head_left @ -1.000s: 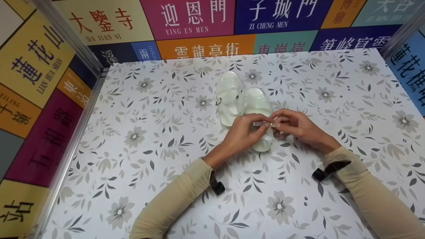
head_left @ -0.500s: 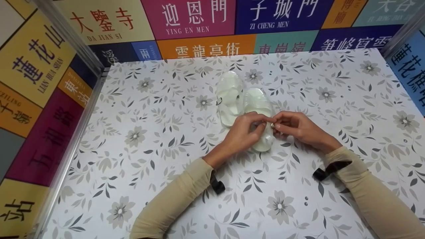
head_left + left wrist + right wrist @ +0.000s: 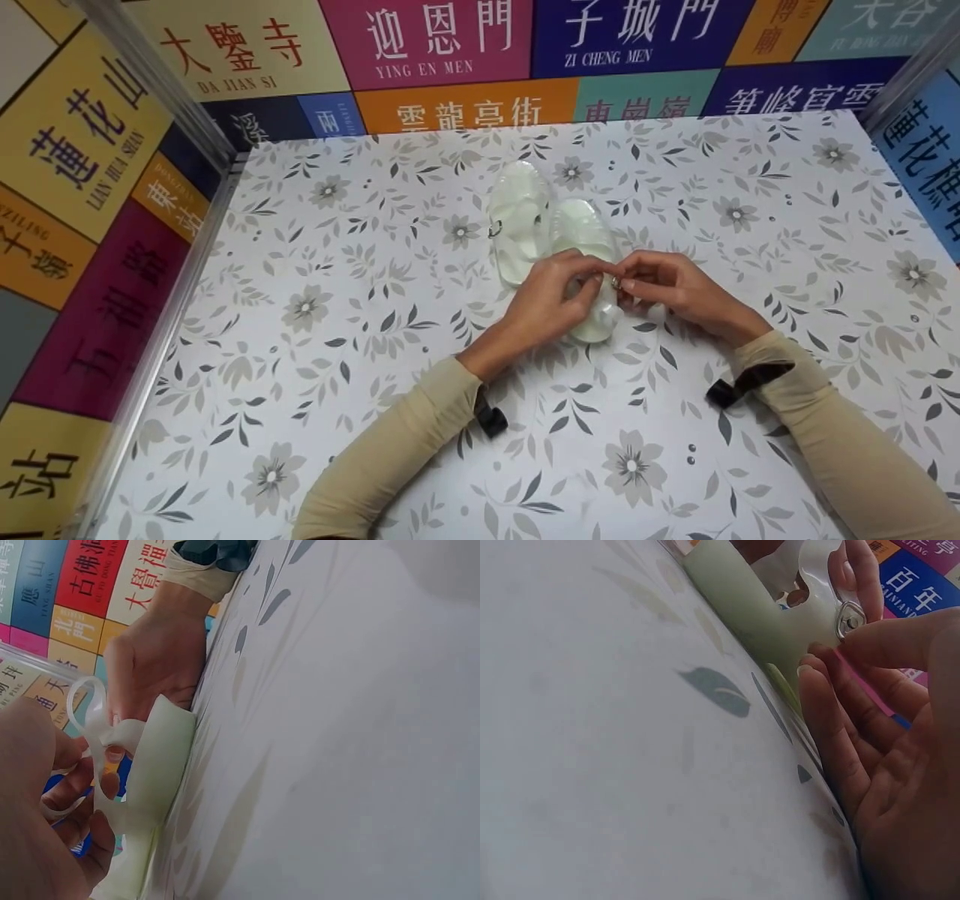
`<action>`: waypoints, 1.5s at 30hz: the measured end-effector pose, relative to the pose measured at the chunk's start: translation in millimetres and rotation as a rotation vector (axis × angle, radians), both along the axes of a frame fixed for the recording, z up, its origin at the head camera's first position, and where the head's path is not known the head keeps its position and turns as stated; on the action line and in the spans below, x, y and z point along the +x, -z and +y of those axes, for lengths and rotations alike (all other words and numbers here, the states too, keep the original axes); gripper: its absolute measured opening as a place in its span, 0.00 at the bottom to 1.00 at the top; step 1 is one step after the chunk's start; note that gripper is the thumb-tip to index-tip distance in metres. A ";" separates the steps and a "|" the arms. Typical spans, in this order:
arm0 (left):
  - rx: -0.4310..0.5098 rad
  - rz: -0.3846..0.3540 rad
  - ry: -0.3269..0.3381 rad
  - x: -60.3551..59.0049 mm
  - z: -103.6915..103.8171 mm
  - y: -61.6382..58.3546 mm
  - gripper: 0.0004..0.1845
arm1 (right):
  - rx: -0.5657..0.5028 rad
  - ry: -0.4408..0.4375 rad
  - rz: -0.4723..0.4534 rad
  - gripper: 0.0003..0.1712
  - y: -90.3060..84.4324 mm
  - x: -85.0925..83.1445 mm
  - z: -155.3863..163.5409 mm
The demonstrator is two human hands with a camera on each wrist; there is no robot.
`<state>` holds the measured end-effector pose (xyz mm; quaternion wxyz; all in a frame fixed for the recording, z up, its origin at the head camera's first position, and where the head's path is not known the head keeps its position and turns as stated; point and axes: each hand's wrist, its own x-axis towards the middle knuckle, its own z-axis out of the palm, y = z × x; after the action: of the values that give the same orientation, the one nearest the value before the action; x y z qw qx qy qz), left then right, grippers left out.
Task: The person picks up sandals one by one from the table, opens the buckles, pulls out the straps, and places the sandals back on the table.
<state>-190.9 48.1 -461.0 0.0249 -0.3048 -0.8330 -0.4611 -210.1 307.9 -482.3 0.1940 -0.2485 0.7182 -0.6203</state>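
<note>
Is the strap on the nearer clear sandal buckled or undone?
Cannot tell for sure. Both hands, left hand and right hand, pinch the strap at the metal buckle above the nearer sandal, hiding the fastening.

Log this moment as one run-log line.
left hand: pinches strap | right hand: pinches buckle | sandal: on table | second sandal: untouched

Both forearms, in tan sleeves, angle inward so the hands meet fingertip to fingertip. The left hand (image 3: 551, 296) curls its fingers, thumb and forefinger pinched together at the meeting point. The right hand (image 3: 664, 289) mirrors it, forefinger and thumb pinched, apparently on something small; its other fingers lie loosely bent below the pinch.
</note>
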 end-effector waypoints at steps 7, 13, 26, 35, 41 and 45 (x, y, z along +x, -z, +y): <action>-0.054 0.052 -0.030 0.7 -3.2 -12.6 0.11 | 0.004 0.022 0.002 0.13 -0.5 0.4 -2.5; -0.135 0.117 -0.082 2.2 -6.7 -22.4 0.08 | 0.009 0.021 0.006 0.13 1.2 -0.2 -1.5; -0.175 0.213 -0.214 3.5 -10.9 -29.5 0.11 | 0.033 0.035 0.031 0.12 5.5 -0.9 -1.3; -0.217 0.305 -0.311 6.9 -9.3 -31.4 0.16 | 0.094 0.062 0.052 0.13 4.4 -1.3 -1.2; -0.243 0.289 -0.331 13.1 -3.1 -29.7 0.24 | 0.113 0.098 0.005 0.16 3.5 -1.2 -2.5; -0.292 0.279 -0.345 17.6 -2.4 -33.7 0.27 | 0.103 0.115 -0.025 0.20 2.9 -0.9 -3.3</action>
<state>-173.3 45.6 -427.3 0.1735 -0.2191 -0.9189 -0.2783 -211.0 304.5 -485.2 0.1796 -0.1888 0.7597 -0.5958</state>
